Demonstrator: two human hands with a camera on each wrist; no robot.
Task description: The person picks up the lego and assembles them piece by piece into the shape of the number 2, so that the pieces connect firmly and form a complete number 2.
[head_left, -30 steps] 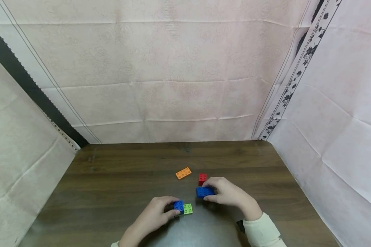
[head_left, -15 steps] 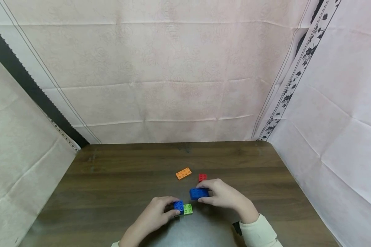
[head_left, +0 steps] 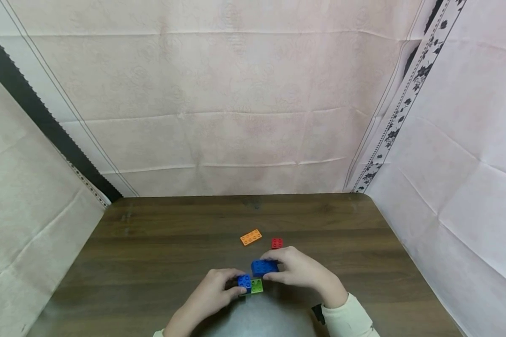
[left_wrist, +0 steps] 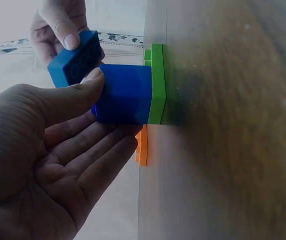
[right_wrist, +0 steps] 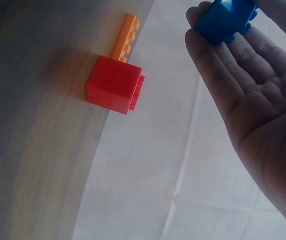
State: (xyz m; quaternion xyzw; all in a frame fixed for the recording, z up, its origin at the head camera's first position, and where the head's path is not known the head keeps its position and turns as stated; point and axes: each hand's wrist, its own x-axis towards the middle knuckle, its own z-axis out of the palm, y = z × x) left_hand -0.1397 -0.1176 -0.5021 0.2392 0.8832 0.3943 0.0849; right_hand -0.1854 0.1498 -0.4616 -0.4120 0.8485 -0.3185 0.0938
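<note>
My left hand [head_left: 216, 291] pinches a small blue brick [left_wrist: 125, 94] between thumb and fingers. That brick sits on one end of a flat light-green plate brick [left_wrist: 157, 85], whose bare studs [head_left: 256, 285] show to its right. With thumb and fingers my right hand [head_left: 299, 270] grips a longer blue brick [head_left: 264, 268]. It is held in the air just above and behind the green plate, apart from it. The left wrist view shows this brick tilted, its hollow underside partly visible. In the right wrist view its studs [right_wrist: 252, 15] point away from the table.
A red brick [right_wrist: 114, 84] stands on the wooden table [head_left: 160, 234] just behind my right hand. Left of it lies a flat orange plate brick [head_left: 250, 237]. Pale cloth [head_left: 244, 117] hangs behind the table, with more cloth along both sides.
My right hand has carried the longer blue brick left and slightly nearer, from in front of the red brick to over the green plate. My left hand stays in place.
</note>
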